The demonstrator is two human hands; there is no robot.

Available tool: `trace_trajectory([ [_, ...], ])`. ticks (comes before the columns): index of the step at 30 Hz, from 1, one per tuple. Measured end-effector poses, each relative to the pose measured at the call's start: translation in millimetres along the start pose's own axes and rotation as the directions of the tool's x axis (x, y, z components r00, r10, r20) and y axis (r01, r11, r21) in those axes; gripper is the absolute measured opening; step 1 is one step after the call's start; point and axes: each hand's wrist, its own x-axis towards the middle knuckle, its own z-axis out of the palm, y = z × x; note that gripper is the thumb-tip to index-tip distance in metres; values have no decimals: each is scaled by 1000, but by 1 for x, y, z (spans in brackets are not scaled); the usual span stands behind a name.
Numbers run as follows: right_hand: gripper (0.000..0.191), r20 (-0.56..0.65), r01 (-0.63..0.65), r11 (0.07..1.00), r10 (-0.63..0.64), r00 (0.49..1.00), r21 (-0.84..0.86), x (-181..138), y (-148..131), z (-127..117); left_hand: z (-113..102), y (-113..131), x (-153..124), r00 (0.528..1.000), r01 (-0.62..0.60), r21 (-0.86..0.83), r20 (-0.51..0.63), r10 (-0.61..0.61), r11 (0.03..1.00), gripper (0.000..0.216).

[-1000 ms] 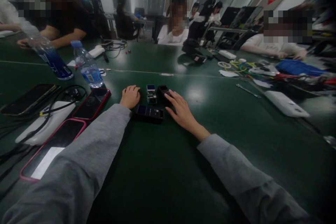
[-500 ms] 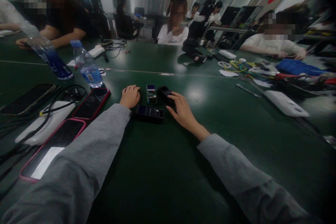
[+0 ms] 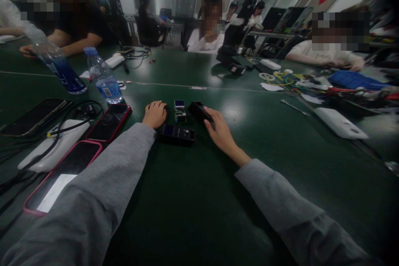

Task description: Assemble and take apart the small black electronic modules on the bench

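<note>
My right hand is closed round the near end of a black rectangular case, thumb on the left side and fingers over the right. Flat on the green table rests my left hand, its fingers spread and nothing in them. Between the two hands stands a small green circuit board with a little screen. Just in front of it lies a black handheld device with a dark display and small buttons; its left end is close to my left wrist.
At the left are a water bottle, a blue-labelled bottle, phones, a white power bank and cables. On the right lie a wrench, a white device and tangled wires. Other people sit across the table.
My right hand has shifted from lying over the black case to gripping its near end, and the case has tilted slightly. My left hand has stayed in place.
</note>
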Motion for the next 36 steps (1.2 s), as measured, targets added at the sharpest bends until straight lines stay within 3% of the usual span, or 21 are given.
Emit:
trace_trajectory([
  [7, 57, -134, -215, 972, 226, 965, 96, 1, 19, 6, 0, 0, -1, 1000, -7, -1, -12, 7, 1000, 40],
  [15, 51, -78, -34, 998, 30, 997, -52, 2, 8, 0, 1, 0, 0, 1000, 1, 4, -10, -1, 1000, 39],
  [22, 52, -133, -248, 958, 267, 954, 148, 1, 30, 5, 0, 0, -1, 1000, 0, 8, -5, 0, 1000, 40],
  [26, 58, -189, -280, 957, 290, 938, 79, 1, 43, 7, -1, 1, -2, 1000, -1, 1, -3, 1, 1000, 40],
  [30, 83, -250, -298, 953, 304, 919, 63, 2, 42, 7, 0, 0, -3, 1000, -6, -10, -14, 6, 1000, 41],
  [32, 90, -233, -300, 951, 308, 922, 70, 2, 40, 4, -1, 0, -3, 1000, -7, -10, -19, 6, 1000, 41],
  [36, 85, -152, -305, 949, 315, 937, 82, -12, 42, -21, -3, 1, -4, 1000, -6, -4, -22, 6, 1000, 41],
])
